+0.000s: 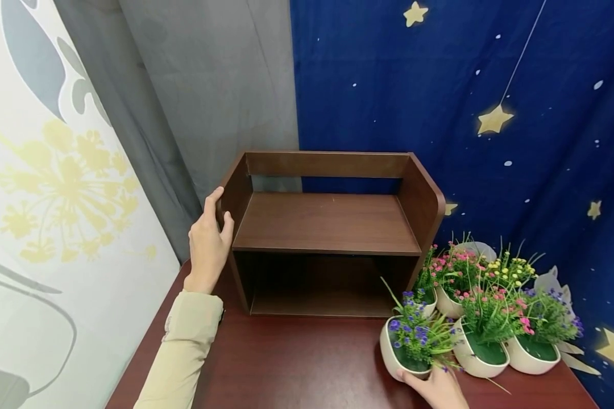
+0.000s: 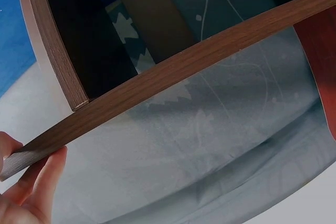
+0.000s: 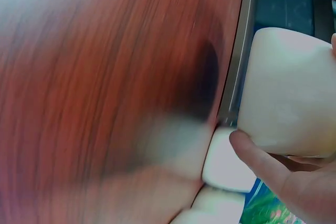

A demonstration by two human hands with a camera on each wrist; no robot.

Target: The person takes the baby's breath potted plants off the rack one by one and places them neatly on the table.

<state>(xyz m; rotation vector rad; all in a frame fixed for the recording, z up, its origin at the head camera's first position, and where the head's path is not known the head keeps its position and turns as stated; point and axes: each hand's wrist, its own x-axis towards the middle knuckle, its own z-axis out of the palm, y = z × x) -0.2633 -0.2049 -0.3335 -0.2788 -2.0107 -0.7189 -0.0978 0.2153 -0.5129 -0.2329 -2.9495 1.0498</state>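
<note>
A dark brown two-tier wooden shelf stands on the table. My left hand grips the front edge of its left side panel. In the left wrist view, the thumb lies on one side of that panel and the fingers on the other. At the lower right, my right hand holds a white pot of purple flowers by its near side. The right wrist view shows the thumb against the white pot, lifted off the tabletop; most of the other fingers are hidden.
Several more potted flowers, pink, yellow and purple, crowd the table's right side beside the shelf. The reddish-brown table extends in front. Grey and starry blue curtains hang behind; a patterned white panel stands left.
</note>
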